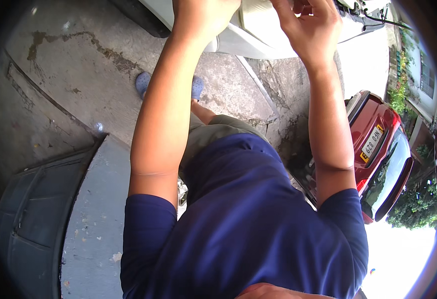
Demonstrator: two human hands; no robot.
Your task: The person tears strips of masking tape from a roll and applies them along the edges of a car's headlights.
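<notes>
My left hand (pixel 208 15) is at the top edge, in front of a pale car body (pixel 255 33). Its fingers are cut off by the frame, so what it holds or touches cannot be seen. To the right, my right hand (pixel 313 28) is raised over the same bodywork with bent fingers. Its fingertips reach the top edge, and whether they pinch something small is unclear. A dark tyre (pixel 147 17) shows at the car's left. Dark parts and a black cable (pixel 386 22) lie beyond my right hand.
Cracked, stained concrete (pixel 91 74) lies underfoot, crossed by a pale strip (pixel 257 86). A grey-painted wall or ledge (pixel 95 209) with a dark panelled gate (pixel 39 213) stands at lower left. Behind my right arm is a red car (pixel 371 130); plants (pixel 401 89) grow farther right.
</notes>
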